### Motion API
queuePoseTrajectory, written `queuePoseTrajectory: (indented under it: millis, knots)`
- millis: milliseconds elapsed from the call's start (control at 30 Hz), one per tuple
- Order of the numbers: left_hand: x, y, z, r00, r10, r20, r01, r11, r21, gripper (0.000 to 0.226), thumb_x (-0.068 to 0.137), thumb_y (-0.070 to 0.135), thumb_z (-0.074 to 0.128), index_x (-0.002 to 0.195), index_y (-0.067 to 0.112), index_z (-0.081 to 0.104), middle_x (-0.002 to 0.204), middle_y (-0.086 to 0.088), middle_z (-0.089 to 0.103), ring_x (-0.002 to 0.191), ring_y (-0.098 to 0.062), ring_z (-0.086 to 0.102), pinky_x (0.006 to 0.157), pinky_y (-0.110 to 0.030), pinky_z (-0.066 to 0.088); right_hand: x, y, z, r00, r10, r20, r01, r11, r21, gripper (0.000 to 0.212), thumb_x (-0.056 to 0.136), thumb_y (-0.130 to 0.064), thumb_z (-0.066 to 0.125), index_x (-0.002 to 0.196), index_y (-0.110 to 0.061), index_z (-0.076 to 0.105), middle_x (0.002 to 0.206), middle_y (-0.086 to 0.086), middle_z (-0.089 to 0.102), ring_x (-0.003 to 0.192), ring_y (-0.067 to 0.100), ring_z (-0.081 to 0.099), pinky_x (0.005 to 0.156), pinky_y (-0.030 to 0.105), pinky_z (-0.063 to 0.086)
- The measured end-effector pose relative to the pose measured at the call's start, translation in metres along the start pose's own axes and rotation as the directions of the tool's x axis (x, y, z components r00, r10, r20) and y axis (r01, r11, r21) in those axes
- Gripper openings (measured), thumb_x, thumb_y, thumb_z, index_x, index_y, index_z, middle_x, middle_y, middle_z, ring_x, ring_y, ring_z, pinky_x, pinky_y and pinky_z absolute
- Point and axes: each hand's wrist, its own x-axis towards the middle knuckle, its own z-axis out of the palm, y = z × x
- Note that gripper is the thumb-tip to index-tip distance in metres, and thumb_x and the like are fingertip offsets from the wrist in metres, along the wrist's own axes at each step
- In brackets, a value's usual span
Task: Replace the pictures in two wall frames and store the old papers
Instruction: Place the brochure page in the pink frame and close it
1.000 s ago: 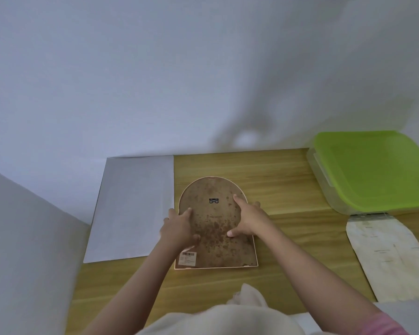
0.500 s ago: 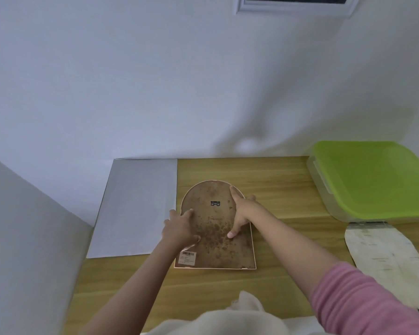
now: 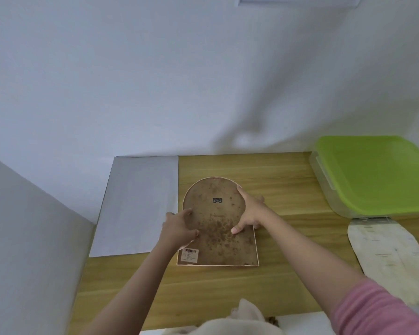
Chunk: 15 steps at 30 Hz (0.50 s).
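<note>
An arched picture frame [image 3: 218, 235] lies face down on the wooden table [image 3: 286, 187], showing its stained brown backing board, a small metal hanger and a barcode sticker. My left hand [image 3: 178, 229] grips the frame's left edge, thumb on the backing. My right hand [image 3: 250, 210] rests on the right edge, index finger along the curved rim and thumb pressing the board. A white sheet of paper [image 3: 137, 204] lies flat left of the frame. An arch-shaped printed old paper [image 3: 392, 252] lies on the table at the right.
A clear plastic box with a green lid [image 3: 375, 172] stands at the back right, touching the old paper's top. The bottom edge of a white wall frame [image 3: 298, 1] shows at the top. A white wall closes in at the left. Pale cloth [image 3: 242, 320] lies at the near edge.
My right hand has slid a little further up the frame's curved right rim. The left hand stays on the left edge. The view has tilted slightly.
</note>
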Motion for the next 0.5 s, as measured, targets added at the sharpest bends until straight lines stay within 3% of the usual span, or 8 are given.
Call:
queuePoseTrajectory:
  millis: [100, 233, 367, 433, 500]
  knots:
    - [-0.004, -0.007, -0.004, 0.999, 0.039, -0.011, -0.041, 0.982, -0.186, 0.060, 0.076, 0.010, 0.065, 0.131, 0.025, 0.050, 0.123, -0.010, 0.051, 0.099, -0.028, 0.061, 0.082, -0.036, 0.055, -0.002, 0.022, 0.003, 0.989, -0.140, -0.055, 0.148, 0.971, 0.190, 0.147, 0.035, -0.026, 0.097, 0.149, -0.039, 0.005, 0.150, 0.005, 0.024, 0.135, 0.026, 0.033, 0.111, 0.043, 0.033]
    - [-0.018, -0.005, -0.014, 0.992, 0.113, -0.055, -0.126, 0.892, -0.434, 0.053, 0.081, -0.008, 0.054, 0.115, 0.032, 0.055, 0.120, -0.006, 0.048, 0.096, -0.026, 0.059, 0.075, -0.040, 0.057, -0.011, 0.041, 0.001, 0.956, -0.258, -0.137, 0.288, 0.908, 0.303, 0.151, 0.024, -0.038, 0.097, 0.148, -0.038, 0.011, 0.149, -0.004, 0.032, 0.137, 0.018, 0.034, 0.112, 0.044, 0.033]
    - [-0.036, 0.009, -0.035, 0.970, 0.240, 0.033, -0.177, 0.795, -0.581, 0.061, 0.080, -0.015, 0.051, 0.119, 0.031, 0.055, 0.115, -0.003, 0.045, 0.096, -0.032, 0.061, 0.072, -0.055, 0.057, -0.023, 0.048, -0.015, 0.925, -0.308, -0.224, 0.363, 0.892, 0.271, 0.151, 0.018, -0.052, 0.093, 0.144, -0.049, 0.010, 0.150, -0.003, 0.028, 0.139, 0.020, 0.029, 0.110, 0.049, 0.034]
    - [-0.046, 0.021, -0.045, 0.952, 0.306, 0.009, -0.245, 0.777, -0.579, 0.059, 0.080, -0.012, 0.056, 0.118, 0.034, 0.056, 0.115, -0.003, 0.046, 0.098, -0.029, 0.060, 0.070, -0.051, 0.058, -0.036, 0.041, -0.027, 0.928, -0.286, -0.239, 0.338, 0.916, 0.218, 0.148, 0.025, -0.053, 0.093, 0.145, -0.047, 0.007, 0.149, 0.001, 0.026, 0.139, 0.024, 0.026, 0.110, 0.051, 0.033]
    - [-0.056, 0.035, -0.053, 0.932, 0.358, -0.054, -0.329, 0.776, -0.539, 0.056, 0.080, -0.005, 0.063, 0.116, 0.038, 0.055, 0.113, 0.002, 0.048, 0.097, -0.018, 0.059, 0.067, -0.042, 0.060, -0.054, 0.029, -0.034, 0.929, -0.269, -0.254, 0.307, 0.944, 0.123, 0.130, 0.049, -0.046, 0.090, 0.147, -0.045, 0.004, 0.141, 0.003, 0.022, 0.136, 0.026, 0.022, 0.111, 0.050, 0.029]
